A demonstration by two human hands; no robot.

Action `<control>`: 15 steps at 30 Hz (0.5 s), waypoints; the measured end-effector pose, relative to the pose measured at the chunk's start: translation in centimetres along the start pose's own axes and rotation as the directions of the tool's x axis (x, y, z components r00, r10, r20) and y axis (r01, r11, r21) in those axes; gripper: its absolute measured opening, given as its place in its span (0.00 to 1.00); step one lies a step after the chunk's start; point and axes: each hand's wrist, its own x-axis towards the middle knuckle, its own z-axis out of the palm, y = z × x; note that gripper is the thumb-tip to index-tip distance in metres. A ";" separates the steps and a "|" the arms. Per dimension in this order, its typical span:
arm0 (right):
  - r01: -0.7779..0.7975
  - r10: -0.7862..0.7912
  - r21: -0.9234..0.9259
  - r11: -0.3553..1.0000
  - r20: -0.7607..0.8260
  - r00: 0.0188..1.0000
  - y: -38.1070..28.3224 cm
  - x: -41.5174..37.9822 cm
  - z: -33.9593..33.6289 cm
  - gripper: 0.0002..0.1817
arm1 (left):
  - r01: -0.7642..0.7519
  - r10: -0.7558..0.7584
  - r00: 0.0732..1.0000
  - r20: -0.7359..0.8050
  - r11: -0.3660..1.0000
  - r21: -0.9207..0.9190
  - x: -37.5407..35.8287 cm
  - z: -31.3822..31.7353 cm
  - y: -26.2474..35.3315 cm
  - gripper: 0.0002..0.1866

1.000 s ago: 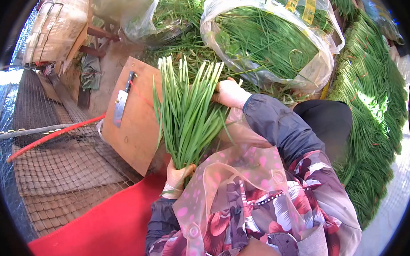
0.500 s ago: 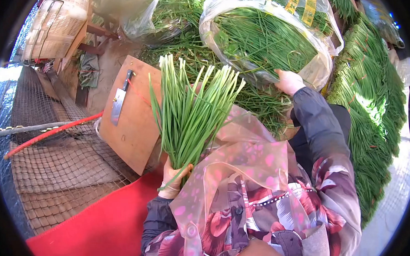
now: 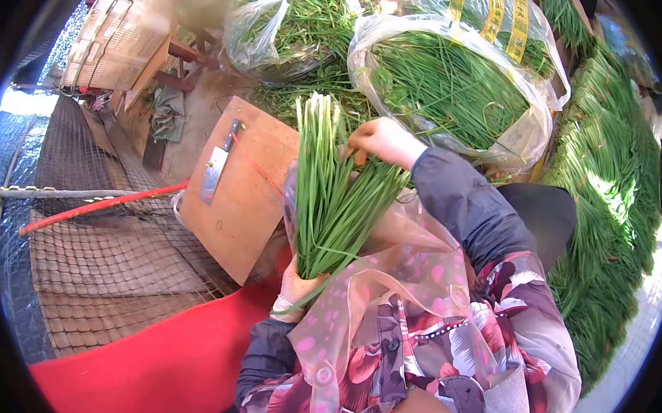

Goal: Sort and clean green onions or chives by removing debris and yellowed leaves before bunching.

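A bunch of long green stalks [image 3: 331, 199] with pale ends pointing up is spread over the lap, against a clear pink-spotted apron [image 3: 392, 259]. My left hand [image 3: 297, 285] is wrapped round the narrow lower end of the bunch. At the upper right of the bunch, my right hand [image 3: 383, 141] has its fingers bent and drawn together by the pale ends; what lies between the fingertips is too small to name. Just left of the bunch, a knife [image 3: 217, 166] lies on a brown board [image 3: 245, 192].
An open plastic bag [image 3: 538, 127] of green stalks stands ahead, with another bag [image 3: 254, 51] to its left. Stacked green bundles [image 3: 597, 217] line the right side. Netting [image 3: 119, 253], a red pole [image 3: 102, 210], a red cloth [image 3: 153, 362] and a crate [image 3: 117, 46] are at left.
My right hand has moved left from the edge of the open bag to the top of the bunch. The bunch's pale ends are gathered closer on the left side. The whole view has shifted slightly.
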 end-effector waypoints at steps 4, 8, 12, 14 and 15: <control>-0.065 -0.108 -0.626 0.777 -0.235 0.966 1.5 -0.3 -4.6 0.12 | 0.048 -0.050 0.998 0.037 0.998 0.039 0.2 -0.5 1.2 0.25; -0.201 -0.068 -0.718 0.667 -0.326 0.943 1.3 -0.4 -10.1 0.12 | 0.094 -0.095 0.991 0.092 0.996 0.011 0.7 -0.9 1.4 0.25; -0.343 -0.058 -0.611 0.714 -0.539 0.840 1.2 0.6 -16.2 0.12 | 0.051 -0.058 0.994 0.092 0.995 0.085 0.4 -1.3 1.2 0.24; -0.274 0.016 -0.502 0.820 -0.460 0.888 -0.1 -0.8 -15.5 0.15 | 0.052 -0.058 0.996 0.063 0.995 0.090 0.4 -1.0 1.1 0.25; -0.198 0.012 -0.450 0.871 -0.383 0.924 -0.8 -2.0 -13.7 0.18 | 0.055 -0.060 0.996 0.067 0.995 0.085 0.3 -0.9 1.1 0.25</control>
